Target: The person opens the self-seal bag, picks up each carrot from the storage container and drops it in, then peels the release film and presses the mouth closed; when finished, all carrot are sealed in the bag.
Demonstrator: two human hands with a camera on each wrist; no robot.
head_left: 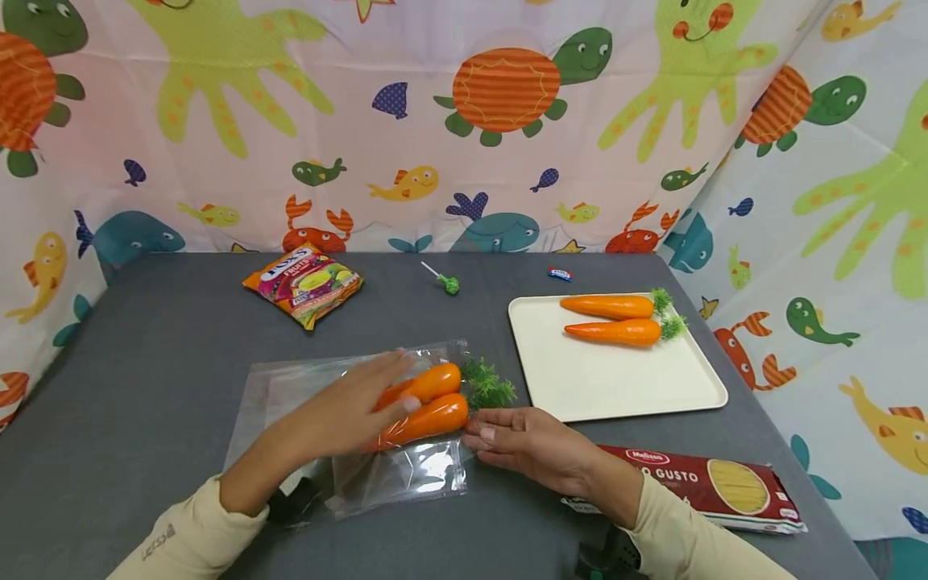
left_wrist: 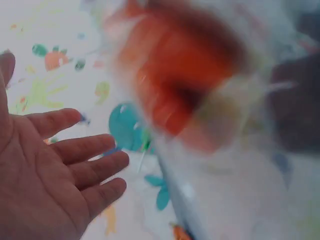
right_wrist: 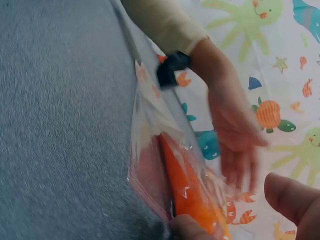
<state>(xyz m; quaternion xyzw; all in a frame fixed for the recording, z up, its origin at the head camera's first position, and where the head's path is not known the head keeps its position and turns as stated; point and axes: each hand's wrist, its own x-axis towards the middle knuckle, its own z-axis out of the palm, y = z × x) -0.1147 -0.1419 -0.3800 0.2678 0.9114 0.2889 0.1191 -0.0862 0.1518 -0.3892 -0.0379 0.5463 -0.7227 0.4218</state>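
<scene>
Two orange carrots [head_left: 428,416] with green leafy tops [head_left: 487,385] lie in a clear plastic bag [head_left: 435,475]; the tops stick out at its right end. My left hand [head_left: 355,407] is over the bag, fingers extended. In the left wrist view the left hand [left_wrist: 65,170] has its fingers spread and holds nothing; the bagged carrots [left_wrist: 185,65] are blurred there. My right hand [head_left: 532,447] is at the bag's right end, below the leafy tops, fingers slightly bent. In the right wrist view its thumb [right_wrist: 290,197] stands apart from the fingertip beside the bagged carrot [right_wrist: 182,175].
A cream tray [head_left: 602,387] with two more carrots [head_left: 616,331] stands at the right. Near my right forearm lies a red spaghetti pack [head_left: 696,487]. Further back are a candy bag [head_left: 304,283], a green lollipop [head_left: 449,284] and a small wrapped sweet [head_left: 560,274].
</scene>
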